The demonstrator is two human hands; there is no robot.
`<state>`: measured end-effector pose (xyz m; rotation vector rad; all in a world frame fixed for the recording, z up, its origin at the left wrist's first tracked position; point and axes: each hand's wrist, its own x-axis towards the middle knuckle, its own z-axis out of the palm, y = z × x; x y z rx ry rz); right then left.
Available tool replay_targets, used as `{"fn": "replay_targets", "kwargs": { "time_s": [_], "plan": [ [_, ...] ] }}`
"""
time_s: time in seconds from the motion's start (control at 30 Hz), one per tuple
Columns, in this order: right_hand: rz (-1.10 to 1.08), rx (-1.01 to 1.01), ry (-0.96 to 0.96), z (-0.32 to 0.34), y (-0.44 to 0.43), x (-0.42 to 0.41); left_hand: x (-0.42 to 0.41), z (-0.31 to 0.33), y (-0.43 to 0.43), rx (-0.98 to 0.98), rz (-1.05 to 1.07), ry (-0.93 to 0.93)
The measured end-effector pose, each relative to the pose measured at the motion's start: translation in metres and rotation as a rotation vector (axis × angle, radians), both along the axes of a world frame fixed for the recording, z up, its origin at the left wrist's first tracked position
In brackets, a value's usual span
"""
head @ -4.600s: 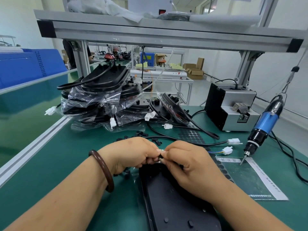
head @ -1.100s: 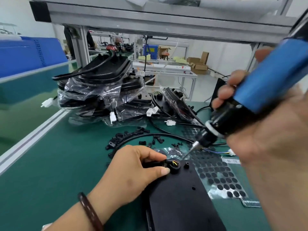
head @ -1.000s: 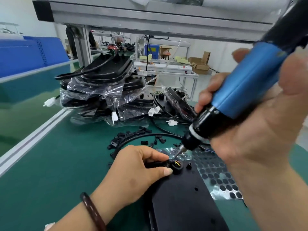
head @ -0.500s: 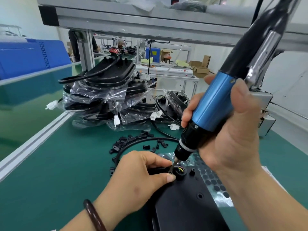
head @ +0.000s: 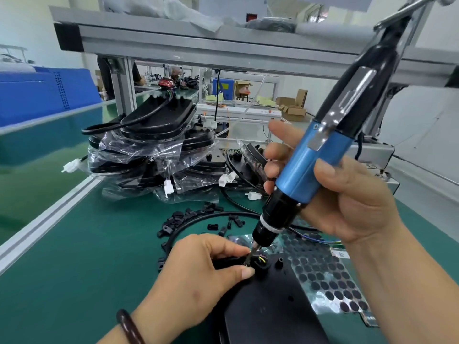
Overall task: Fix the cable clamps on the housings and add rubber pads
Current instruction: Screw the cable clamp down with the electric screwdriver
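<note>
Left hand (head: 196, 274) pinches the cable clamp (head: 244, 261) against the housing (head: 273, 319). Right hand (head: 352, 202) grips the electric screwdriver (head: 305, 170); drive with its bit square.

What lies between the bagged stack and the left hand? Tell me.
Head view: loose black clamps and a loop of black cable on the green mat.

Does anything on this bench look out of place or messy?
Only the small black cable clamps, strewn loose over the green mat beyond the left hand rather than in a bin. Nothing looks damaged.
</note>
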<state>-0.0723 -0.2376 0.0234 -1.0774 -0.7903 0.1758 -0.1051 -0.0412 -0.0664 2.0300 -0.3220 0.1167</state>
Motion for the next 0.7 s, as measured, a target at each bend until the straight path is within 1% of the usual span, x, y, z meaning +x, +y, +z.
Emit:
{"fn": "replay_targets", "kwargs": {
  "time_s": [0.07,0.13,0.2,0.23,0.3,0.37,0.43,0.53,0.7],
  "plan": [
    [-0.04,-0.037,-0.058,-0.001,0.0,-0.001,0.0,-0.001,0.0,0.005,0.005,-0.001],
    [-0.154,-0.047,-0.091,-0.003,0.006,0.0,0.0,-0.001,0.0,0.007,0.005,0.001],
    [-0.256,-0.001,-0.103,-0.009,0.016,0.002,0.0,-0.002,0.001,-0.001,0.002,0.005],
    [-0.256,0.047,-0.092,-0.011,0.021,0.003,0.0,-0.002,0.001,-0.005,-0.002,0.005],
    [-0.164,0.128,-0.05,-0.012,0.029,0.005,0.001,-0.002,0.001,-0.004,-0.005,0.002],
    [-0.057,0.156,-0.016,-0.012,0.028,0.005,0.0,-0.001,0.001,-0.003,-0.008,0.0],
    [-0.004,0.168,-0.002,-0.013,0.024,0.004,-0.001,0.0,0.002,-0.005,-0.008,-0.001],
    [-0.082,0.154,-0.01,-0.013,0.025,0.0,-0.003,0.002,0.001,0.005,0.006,-0.005],
    [-0.267,0.169,0.036,-0.009,0.03,-0.007,-0.005,0.003,0.001,0.031,0.03,-0.001]
  ]
}}
